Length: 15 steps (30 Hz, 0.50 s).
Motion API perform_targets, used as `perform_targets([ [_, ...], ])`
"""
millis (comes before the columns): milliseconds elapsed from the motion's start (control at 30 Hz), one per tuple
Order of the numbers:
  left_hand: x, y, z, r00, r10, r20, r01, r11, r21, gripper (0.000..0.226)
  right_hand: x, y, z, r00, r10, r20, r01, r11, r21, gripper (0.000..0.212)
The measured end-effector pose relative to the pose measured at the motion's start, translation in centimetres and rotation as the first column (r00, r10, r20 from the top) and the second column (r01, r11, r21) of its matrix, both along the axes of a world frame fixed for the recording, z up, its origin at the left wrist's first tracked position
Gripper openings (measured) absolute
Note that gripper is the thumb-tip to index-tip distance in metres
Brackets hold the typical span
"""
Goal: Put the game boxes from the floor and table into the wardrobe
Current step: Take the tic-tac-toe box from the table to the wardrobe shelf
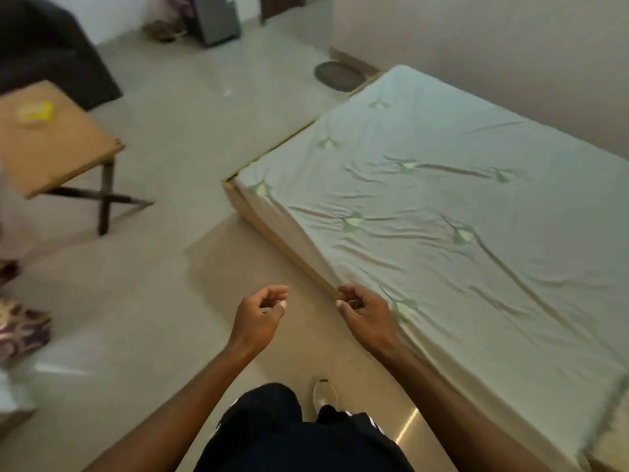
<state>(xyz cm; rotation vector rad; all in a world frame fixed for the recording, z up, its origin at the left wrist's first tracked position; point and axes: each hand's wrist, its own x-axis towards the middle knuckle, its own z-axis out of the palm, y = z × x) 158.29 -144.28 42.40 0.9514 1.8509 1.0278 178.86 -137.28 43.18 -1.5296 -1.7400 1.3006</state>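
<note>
My left hand [260, 316] and my right hand [364, 313] hang in front of me over the floor, both empty with the fingers loosely curled and apart. A small wooden table [68, 155] stands at the left; a blurred yellow item [35, 112] lies on its top, and I cannot tell whether it is a game box. No wardrobe is in view.
A low bed with a pale green sheet [442, 216] fills the right side, its wooden edge close to my right hand. A dark sofa [44, 46] sits at the far left. Patterned cloth [20, 330] lies at the left edge. A round dark mat [335, 74] lies beyond the bed.
</note>
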Motion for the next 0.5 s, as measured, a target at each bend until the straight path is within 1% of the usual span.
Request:
perform_targets([
  [100,-4.2,1.0,0.0,0.988,0.152,0.007,-0.152,0.988,-0.002,0.026,-5.3,4.3,0.0,0.991,0.132,0.001,-0.132,0.991,0.014,0.025],
  [233,-10.6,3.1,-0.3,0.947,0.32,-0.005,-0.32,0.947,0.037,0.024,-14.0,9.7,-0.3,0.948,0.316,0.028,-0.317,0.946,0.065,0.023],
  [400,-21.1,7.3,0.0,0.881,0.472,-0.005,-0.469,0.876,0.115,0.022,-26.9,15.6,0.4,0.888,0.459,0.019,-0.459,0.884,0.09,0.022],
  [500,-29.1,10.5,0.5,0.846,0.533,0.01,-0.528,0.835,0.156,0.021,-35.6,19.0,1.3,0.864,0.503,0.009,-0.501,0.859,0.104,0.023],
])
